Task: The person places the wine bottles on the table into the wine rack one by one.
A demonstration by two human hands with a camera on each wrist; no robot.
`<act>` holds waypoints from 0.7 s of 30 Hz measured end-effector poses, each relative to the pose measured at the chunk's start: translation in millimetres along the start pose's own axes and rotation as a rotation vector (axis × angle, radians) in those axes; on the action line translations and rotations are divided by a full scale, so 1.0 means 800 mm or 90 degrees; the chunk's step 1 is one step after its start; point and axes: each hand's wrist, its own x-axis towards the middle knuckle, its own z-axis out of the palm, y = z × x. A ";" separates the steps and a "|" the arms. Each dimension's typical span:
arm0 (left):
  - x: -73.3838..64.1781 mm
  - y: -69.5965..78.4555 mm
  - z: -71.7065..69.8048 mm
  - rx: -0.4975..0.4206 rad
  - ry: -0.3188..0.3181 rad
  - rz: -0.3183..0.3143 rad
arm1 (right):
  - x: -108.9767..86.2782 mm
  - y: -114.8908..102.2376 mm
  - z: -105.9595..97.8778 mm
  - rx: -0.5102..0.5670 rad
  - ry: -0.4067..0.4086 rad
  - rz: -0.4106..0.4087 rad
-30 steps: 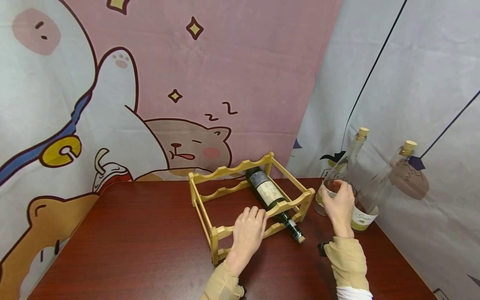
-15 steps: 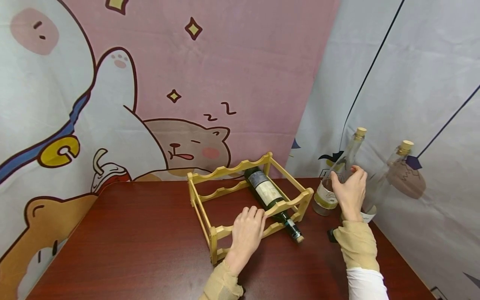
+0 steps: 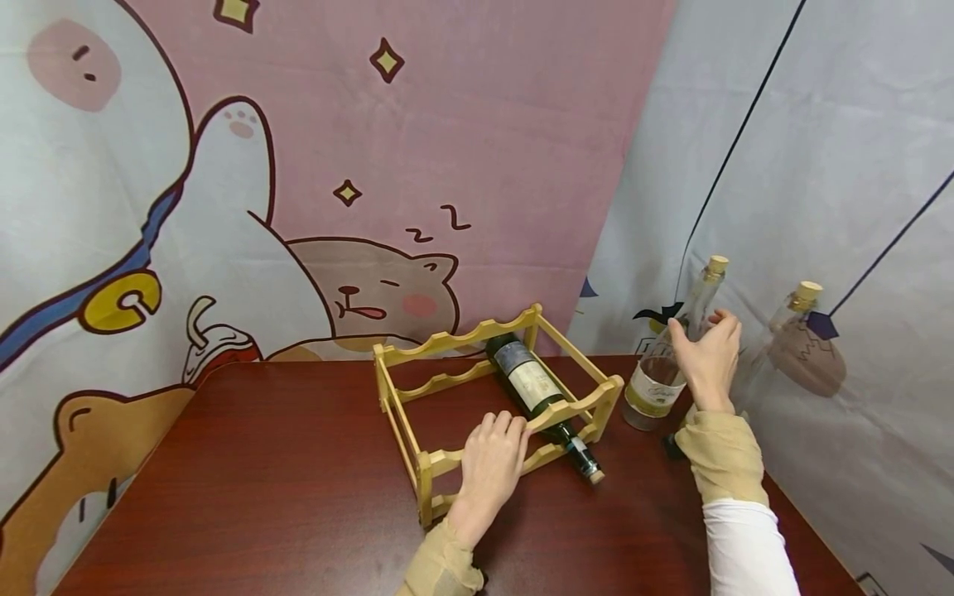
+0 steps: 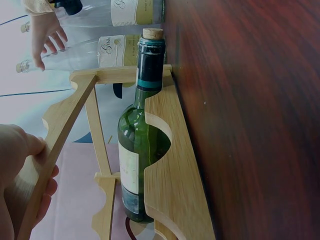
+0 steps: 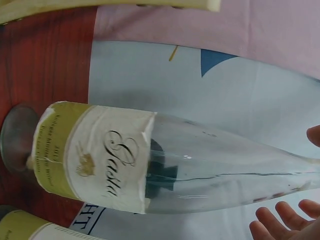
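**Head view: a pale wooden rack with scalloped rails in the left hand's grip, a corked clear glass bottle with a cream and olive-yellow label by the right hand**

Starting at the left, we see the rack on a glossy red-brown wood-grain table. It has two tiers of curved notches, square posts and thin side bars.

The left hand grasps the upper front rail; in the left wrist view we find its thumb on one side of the wood and its fingers on the other.

Next we come to a dark green wine bottle with a cream and grey-blue label. It lies in the lower tier, its foil-wrapped, teal-banded neck and pale cork jutting past the front.

Just right of the rack, the clear bottle stands upright on the table. Its long shoulders taper to a slim corked neck. In the right wrist view we make out black cursive lettering, a small golden emblem, and a wrinkled label with ragged edges.

The right hand is released, thumb and fingers spread about the neck, and we see a gap between them and the glass.

Farthest right, we note a second corked clear glass bottle with a similar label, partly behind that hand.
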 end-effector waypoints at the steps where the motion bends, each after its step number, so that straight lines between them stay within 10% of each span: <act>1: 0.000 0.000 0.000 0.000 -0.001 0.000 | 0.003 -0.001 -0.001 0.002 0.000 0.000; 21: 0.001 0.000 -0.001 0.002 -0.002 -0.001 | 0.046 -0.010 -0.002 0.043 -0.037 0.002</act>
